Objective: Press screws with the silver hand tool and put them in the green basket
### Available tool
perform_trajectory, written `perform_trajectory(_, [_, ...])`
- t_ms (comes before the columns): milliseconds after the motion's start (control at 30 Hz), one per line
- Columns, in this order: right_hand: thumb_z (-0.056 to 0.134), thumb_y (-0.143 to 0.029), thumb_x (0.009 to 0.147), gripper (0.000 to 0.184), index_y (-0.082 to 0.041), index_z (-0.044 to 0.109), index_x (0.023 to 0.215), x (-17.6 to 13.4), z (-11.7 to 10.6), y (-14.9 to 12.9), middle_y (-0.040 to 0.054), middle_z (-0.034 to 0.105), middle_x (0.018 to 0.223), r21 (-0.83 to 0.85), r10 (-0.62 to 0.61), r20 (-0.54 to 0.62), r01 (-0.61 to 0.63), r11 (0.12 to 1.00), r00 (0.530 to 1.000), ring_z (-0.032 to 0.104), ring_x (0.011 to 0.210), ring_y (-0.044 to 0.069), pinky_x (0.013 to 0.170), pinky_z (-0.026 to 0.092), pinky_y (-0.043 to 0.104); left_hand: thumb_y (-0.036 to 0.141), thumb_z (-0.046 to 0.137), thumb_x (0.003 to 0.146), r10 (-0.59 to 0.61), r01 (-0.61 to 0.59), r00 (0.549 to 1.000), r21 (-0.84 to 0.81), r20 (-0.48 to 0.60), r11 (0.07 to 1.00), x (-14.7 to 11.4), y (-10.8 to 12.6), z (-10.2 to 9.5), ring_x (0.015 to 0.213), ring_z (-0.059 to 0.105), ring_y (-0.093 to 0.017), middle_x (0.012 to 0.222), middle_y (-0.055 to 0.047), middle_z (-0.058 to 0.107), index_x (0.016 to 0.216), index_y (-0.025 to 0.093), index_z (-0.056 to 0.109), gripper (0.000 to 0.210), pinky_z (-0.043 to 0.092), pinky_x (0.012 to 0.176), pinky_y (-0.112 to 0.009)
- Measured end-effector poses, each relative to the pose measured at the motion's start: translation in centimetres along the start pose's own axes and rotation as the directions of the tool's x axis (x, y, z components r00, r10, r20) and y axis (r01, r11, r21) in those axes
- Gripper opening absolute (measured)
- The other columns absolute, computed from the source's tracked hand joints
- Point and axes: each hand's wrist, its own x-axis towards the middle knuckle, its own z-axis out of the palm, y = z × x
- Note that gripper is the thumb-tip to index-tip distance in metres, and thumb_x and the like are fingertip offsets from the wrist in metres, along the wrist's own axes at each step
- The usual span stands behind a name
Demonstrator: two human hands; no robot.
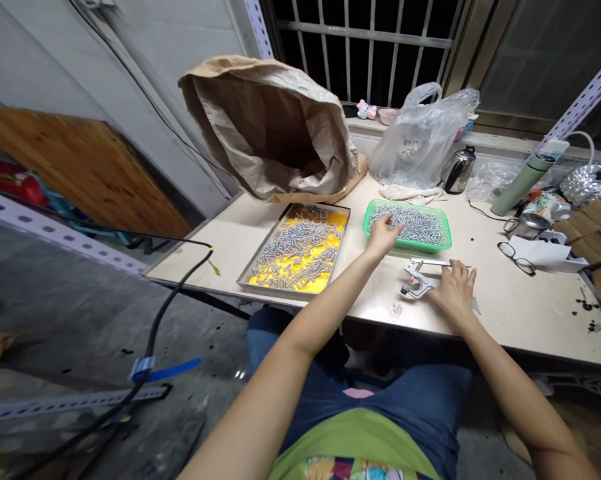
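Note:
My left hand [383, 235] reaches over the near left side of a green plastic basket [449, 230], its fingers pinched together above the parts. Whatever is between the fingertips is too small to make out. Many small silver metal pins or screws [420, 225] fill the basket. Just in front of the basket, my right hand [453, 290] is closed round a silver metal tool with a curved, C-shaped frame and a flat bar [421, 283], held low at the table. To the left lies a shallow metal tray [245, 283] with a yellow bottom, scattered with similar metal pins [300, 243].
A large open paper sack [275, 127] stands behind the tray. Further back are a plastic bag [413, 140], a steel jug [459, 170] and a green bottle [523, 183]. Glasses [518, 260] and cardboard boxes [595, 227] lie to the right. A black cable [160, 317] hangs at left.

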Motion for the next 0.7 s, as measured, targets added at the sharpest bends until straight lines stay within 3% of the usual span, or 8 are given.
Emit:
perform_trajectory(67, [0.043, -0.065, 0.080, 0.069, -0.006, 0.063, 0.109, -0.8, 0.4, 0.4, 0.0246, 0.052, 0.127, 0.009, -0.010, -0.013, 0.011, 1.000, 1.000, 0.039, 0.124, 0.038, 0.108, 0.023, 0.064, 0.023, 0.073, 0.073, 0.039, -0.044, 0.998, 0.080, 0.055, 0.996, 0.2, 0.3, 0.4, 0.087, 0.062, -0.018, 0.104, -0.014, 0.068, 0.105, 0.009, 0.068, 0.036, 0.047, 0.083, -0.030])
perform_trajectory(133, [0.045, -0.064, 0.080, 0.066, -0.007, 0.064, 0.107, -1.5, 1.0, 0.6, 0.0235, 0.053, 0.126, 0.031, -0.011, -0.029, 0.012, 0.999, 1.000, 0.041, 0.122, 0.037, 0.107, 0.026, 0.063, 0.027, 0.071, 0.075, 0.103, -0.126, 0.985, 0.167, 0.139, 0.978, -0.5, -0.4, -0.5, 0.085, 0.063, -0.019, 0.104, -0.014, 0.068, 0.104, 0.010, 0.069, 0.034, 0.049, 0.083, -0.032])
perform_trajectory(200, [0.048, -0.062, 0.079, 0.063, -0.008, 0.065, 0.106, -2.0, 1.6, 0.7, 0.0233, 0.053, 0.126, 0.063, -0.013, -0.051, 0.016, 0.998, 0.999, 0.042, 0.122, 0.037, 0.107, 0.027, 0.062, 0.027, 0.066, 0.078, 0.162, -0.202, 0.974, 0.285, 0.158, 0.937, -1.4, -1.7, -2.8, 0.085, 0.063, -0.019, 0.103, -0.012, 0.069, 0.100, 0.011, 0.070, 0.027, 0.050, 0.084, -0.032])
perform_trajectory(267, [0.050, -0.060, 0.079, 0.060, -0.008, 0.065, 0.106, -2.3, 2.0, 0.6, 0.0229, 0.053, 0.126, 0.096, -0.021, -0.084, 0.029, 0.995, 0.996, 0.042, 0.122, 0.037, 0.107, 0.027, 0.062, 0.022, 0.058, 0.083, 0.163, -0.186, 0.983, 0.454, 0.091, 0.872, -1.7, -3.1, -6.1, 0.089, 0.064, -0.019, 0.103, -0.012, 0.070, 0.099, 0.012, 0.071, 0.023, 0.049, 0.087, -0.033])
perform_trajectory(367, [0.051, -0.059, 0.080, 0.058, -0.009, 0.065, 0.106, -2.5, 2.5, 0.4, 0.0225, 0.053, 0.126, 0.129, -0.037, -0.128, 0.053, 0.990, 0.991, 0.042, 0.122, 0.037, 0.107, 0.028, 0.061, 0.008, 0.046, 0.082, 0.085, -0.030, 0.996, 0.727, -0.039, 0.686, -0.5, -4.5, -10.9, 0.100, 0.063, -0.022, 0.106, -0.014, 0.070, 0.103, 0.010, 0.070, 0.032, 0.047, 0.093, -0.035])
perform_trajectory(467, [0.051, -0.059, 0.080, 0.060, -0.007, 0.066, 0.105, -2.4, 2.7, 0.2, 0.0240, 0.054, 0.125, 0.135, -0.054, -0.153, 0.075, 0.988, 0.987, 0.043, 0.122, 0.037, 0.107, 0.028, 0.062, -0.002, 0.045, 0.073, 0.019, -0.026, 1.000, 0.897, 0.020, 0.441, 1.4, -5.0, -13.9, 0.109, 0.060, -0.025, 0.107, -0.015, 0.069, 0.103, 0.011, 0.071, 0.042, 0.045, 0.096, -0.035])
perform_trajectory(600, [0.052, -0.060, 0.079, 0.060, -0.009, 0.065, 0.106, -2.6, 2.8, 0.2, 0.0227, 0.054, 0.125, 0.136, -0.060, -0.170, 0.084, 0.987, 0.984, 0.043, 0.122, 0.037, 0.106, 0.028, 0.063, 0.001, 0.050, 0.071, -0.068, -0.220, 0.968, 0.946, 0.242, 0.240, 3.4, -4.7, -15.2, 0.105, 0.061, -0.027, 0.099, -0.016, 0.070, 0.090, 0.012, 0.074, 0.032, 0.045, 0.095, -0.034])
perform_trajectory(700, [0.053, -0.060, 0.078, 0.060, -0.010, 0.065, 0.107, -2.8, 2.8, 0.3, 0.0228, 0.053, 0.125, 0.141, -0.032, -0.164, 0.055, 0.989, 0.986, 0.043, 0.123, 0.037, 0.106, 0.028, 0.063, 0.003, 0.049, 0.071, -0.077, -0.235, 0.963, 0.948, 0.257, 0.214, 3.8, -4.7, -15.4, 0.099, 0.062, -0.027, 0.095, -0.018, 0.070, 0.085, 0.010, 0.072, 0.028, 0.046, 0.090, -0.034])
